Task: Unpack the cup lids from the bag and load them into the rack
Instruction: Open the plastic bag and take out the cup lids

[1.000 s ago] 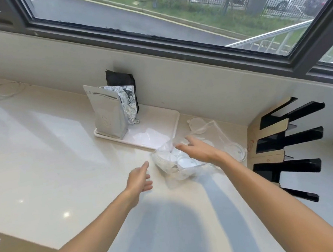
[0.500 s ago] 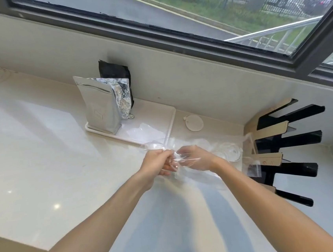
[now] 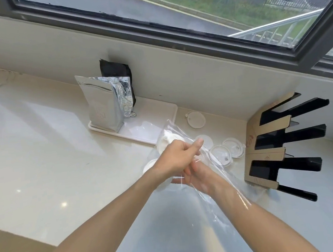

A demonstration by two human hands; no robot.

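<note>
**Clear bag of cup lids, held over the countertop**

Item: clear plastic bag (image 3: 186, 142), thin and crinkled, lifted off the pale countertop (image 3: 41, 159). White cup lids (image 3: 166, 141) sit bunched in its far end; the rest of the film stretches toward the camera and drapes over the right forearm.

Left hand (image 3: 177, 157): closed in a fist on the bag's film, thumb on top, just on the near side of the bunched lids.

Right hand (image 3: 195, 176): directly beneath the left hand, touching it and largely covered by it and the film. Its fingers appear curled against the plastic, but whether they are clamped on it cannot be told.

Loose lids, outside the bag, lying flat on the countertop: two clear lids (image 3: 228, 151) just right of the bag, overlapping at their edges; one white lid (image 3: 196, 119) beyond the bag, near the wall; another pale lid (image 3: 150, 165) partly hidden at the left wrist.

Rack (image 3: 276, 147): right of the bag, past the clear lids; brown card back panel with black slotted arms projecting rightward, standing in the counter's corner.

White tray (image 3: 160, 114): left of and beyond the bag, against the wall. On its far-left end stand a silver foil pouch (image 3: 103, 105), a crumpled foil bag (image 3: 124, 95) and a black pouch (image 3: 114, 69).

Window (image 3: 190, 6): above the wall, dark frame.
</note>
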